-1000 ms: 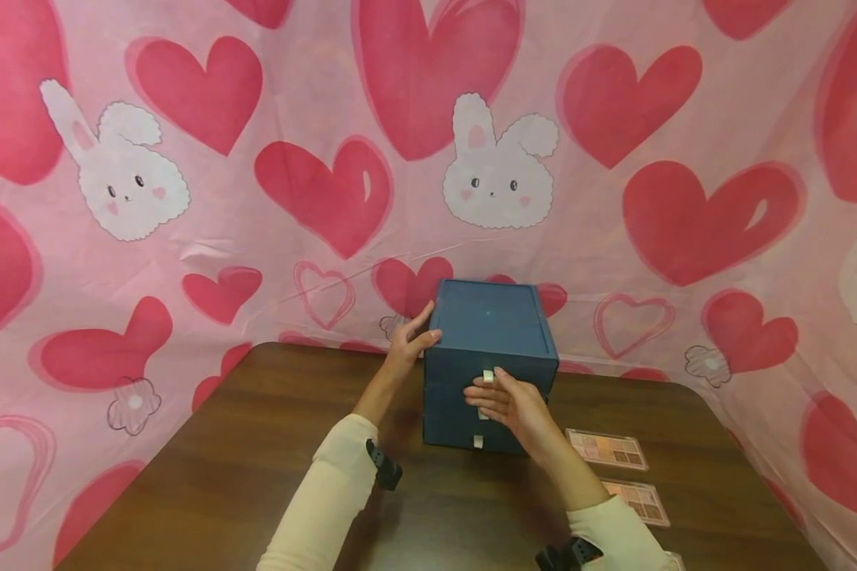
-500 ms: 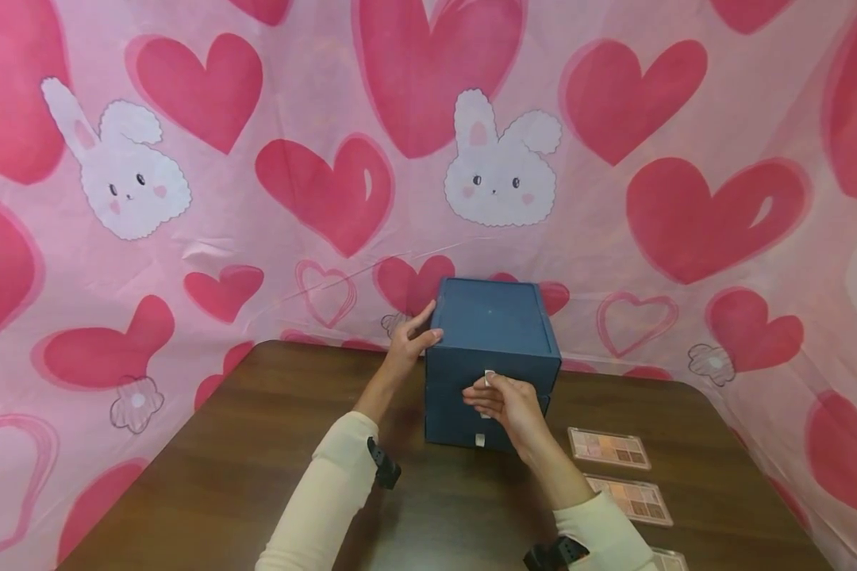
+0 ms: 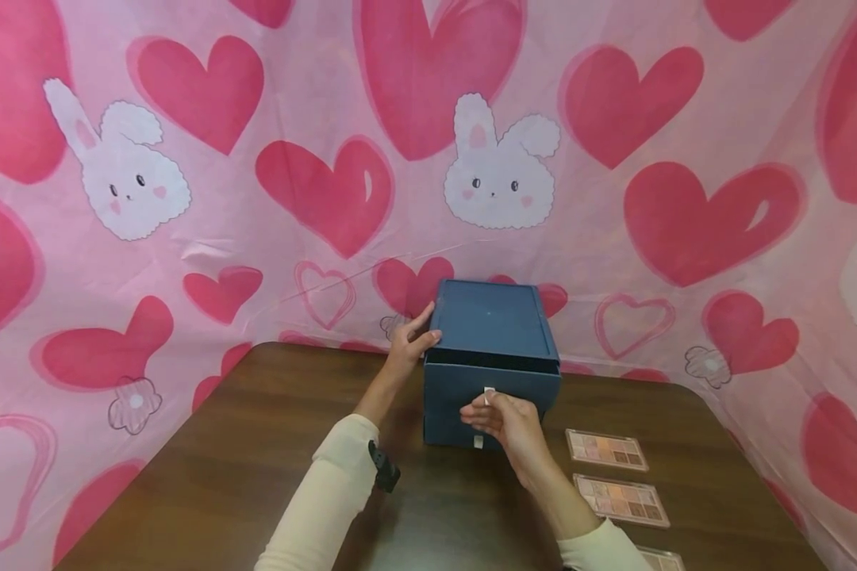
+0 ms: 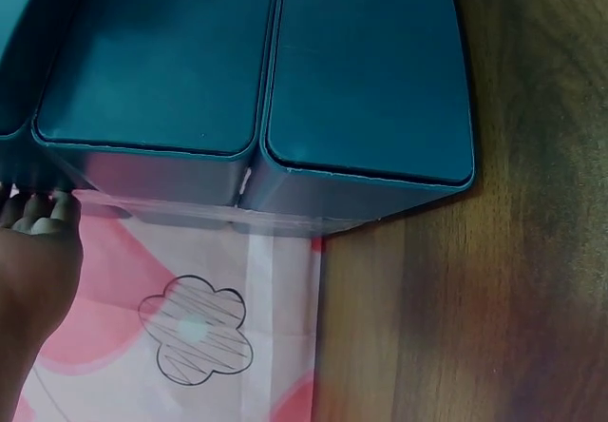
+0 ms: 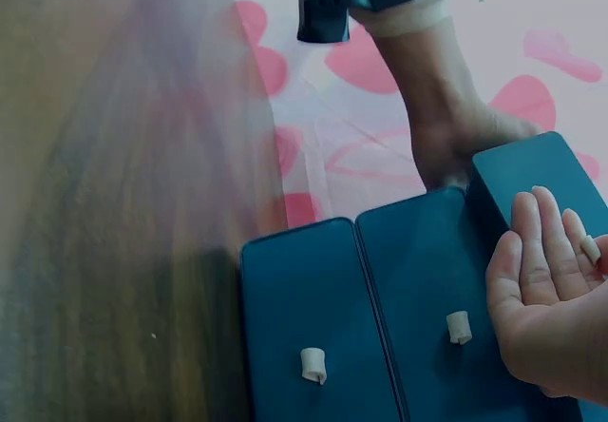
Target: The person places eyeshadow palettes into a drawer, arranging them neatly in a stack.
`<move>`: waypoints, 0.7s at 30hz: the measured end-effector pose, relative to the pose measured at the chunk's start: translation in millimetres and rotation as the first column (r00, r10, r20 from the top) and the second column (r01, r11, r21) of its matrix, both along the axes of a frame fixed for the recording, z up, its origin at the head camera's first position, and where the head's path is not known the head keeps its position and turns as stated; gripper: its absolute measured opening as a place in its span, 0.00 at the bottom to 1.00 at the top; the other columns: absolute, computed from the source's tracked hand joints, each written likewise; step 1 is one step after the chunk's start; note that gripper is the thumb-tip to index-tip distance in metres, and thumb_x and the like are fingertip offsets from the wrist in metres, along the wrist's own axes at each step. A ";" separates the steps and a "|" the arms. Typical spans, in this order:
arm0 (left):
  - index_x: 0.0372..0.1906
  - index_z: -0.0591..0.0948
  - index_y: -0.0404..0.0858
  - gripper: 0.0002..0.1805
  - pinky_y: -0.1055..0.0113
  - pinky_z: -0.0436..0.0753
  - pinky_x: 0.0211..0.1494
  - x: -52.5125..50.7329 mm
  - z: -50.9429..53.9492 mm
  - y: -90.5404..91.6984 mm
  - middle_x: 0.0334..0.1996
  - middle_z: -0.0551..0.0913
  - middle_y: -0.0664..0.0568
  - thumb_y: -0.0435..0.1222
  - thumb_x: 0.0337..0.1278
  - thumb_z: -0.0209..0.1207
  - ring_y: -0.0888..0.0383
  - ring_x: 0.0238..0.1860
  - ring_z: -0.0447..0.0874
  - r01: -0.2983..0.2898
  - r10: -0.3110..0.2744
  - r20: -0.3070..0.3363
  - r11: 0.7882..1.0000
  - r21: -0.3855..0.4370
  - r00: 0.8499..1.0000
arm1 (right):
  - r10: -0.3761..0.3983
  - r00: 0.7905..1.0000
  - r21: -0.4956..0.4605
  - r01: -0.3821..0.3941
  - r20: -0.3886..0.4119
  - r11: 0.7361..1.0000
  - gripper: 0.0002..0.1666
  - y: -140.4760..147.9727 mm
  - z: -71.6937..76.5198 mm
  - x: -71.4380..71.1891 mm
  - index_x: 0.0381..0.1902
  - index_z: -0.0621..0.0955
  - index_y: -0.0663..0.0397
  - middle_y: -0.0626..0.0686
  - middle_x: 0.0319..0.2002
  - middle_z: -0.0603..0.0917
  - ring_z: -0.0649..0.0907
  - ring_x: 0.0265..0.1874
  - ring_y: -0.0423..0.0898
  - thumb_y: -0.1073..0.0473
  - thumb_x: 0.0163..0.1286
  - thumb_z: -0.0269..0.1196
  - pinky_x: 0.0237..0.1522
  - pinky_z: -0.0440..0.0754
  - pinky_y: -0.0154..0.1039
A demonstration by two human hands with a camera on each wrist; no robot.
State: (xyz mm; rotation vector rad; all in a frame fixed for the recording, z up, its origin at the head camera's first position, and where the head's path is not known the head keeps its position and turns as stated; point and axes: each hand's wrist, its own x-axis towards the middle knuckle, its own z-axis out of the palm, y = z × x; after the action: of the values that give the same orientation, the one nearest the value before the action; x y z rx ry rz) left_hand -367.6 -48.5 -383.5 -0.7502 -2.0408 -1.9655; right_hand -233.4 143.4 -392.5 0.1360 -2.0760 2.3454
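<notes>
A blue drawer box (image 3: 491, 317) stands on the table, its top drawer (image 3: 450, 388) pulled partly out with a dark gap above the front. My right hand (image 3: 517, 432) pinches the top drawer's pale tab (image 3: 489, 391) between thumb and index finger, the other fingers extended. In the right wrist view this hand (image 5: 556, 298) holds the tab (image 5: 591, 248), and two lower drawers show pale tabs (image 5: 313, 365). My left hand (image 3: 405, 345) rests against the box's left side, thumb at the top edge; the left wrist view shows its fingers (image 4: 40, 208) touching the side.
Several makeup palettes (image 3: 607, 450) lie in a column on the wooden table (image 3: 293, 460), right of the box and near my right forearm. A pink cloth (image 3: 414, 206) with hearts and rabbits hangs behind the table.
The top drawer has come out toward me, opening a gap under the box's top. My right hand has taken hold of its tab and moved slightly nearer; my left hand has stayed in place.
</notes>
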 end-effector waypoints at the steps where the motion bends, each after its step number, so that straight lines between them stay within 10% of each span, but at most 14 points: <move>1: 0.76 0.67 0.38 0.39 0.75 0.76 0.35 0.4 -0.3 0.0 0.65 0.76 0.29 0.42 0.57 0.54 0.73 0.38 0.83 -0.003 0.003 0.001 1.000 0.000 1.000 | 0.004 1.000 -0.005 -0.004 -0.001 1.000 0.22 -0.4 -0.4 3.1 0.38 0.83 0.68 0.48 0.31 0.92 0.91 0.37 0.45 0.57 0.79 0.49 0.48 0.86 0.36; 21: 0.76 0.67 0.37 0.39 0.74 0.77 0.35 1.2 -1.5 1.2 0.68 0.74 0.32 0.42 0.56 0.54 0.61 0.44 0.87 -0.013 0.013 -0.013 1.000 0.008 1.000 | 0.120 0.992 -0.007 -0.120 0.032 0.993 0.20 2.1 -4.6 56.4 0.42 0.82 0.61 0.44 0.35 0.93 0.91 0.40 0.42 0.55 0.80 0.48 0.51 0.86 0.36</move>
State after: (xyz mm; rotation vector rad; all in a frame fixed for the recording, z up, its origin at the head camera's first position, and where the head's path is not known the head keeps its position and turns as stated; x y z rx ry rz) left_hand -366.3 -47.4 -385.0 -0.7446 -2.0248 -1.9556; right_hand -176.9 145.5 -397.2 0.2309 -2.1336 2.4360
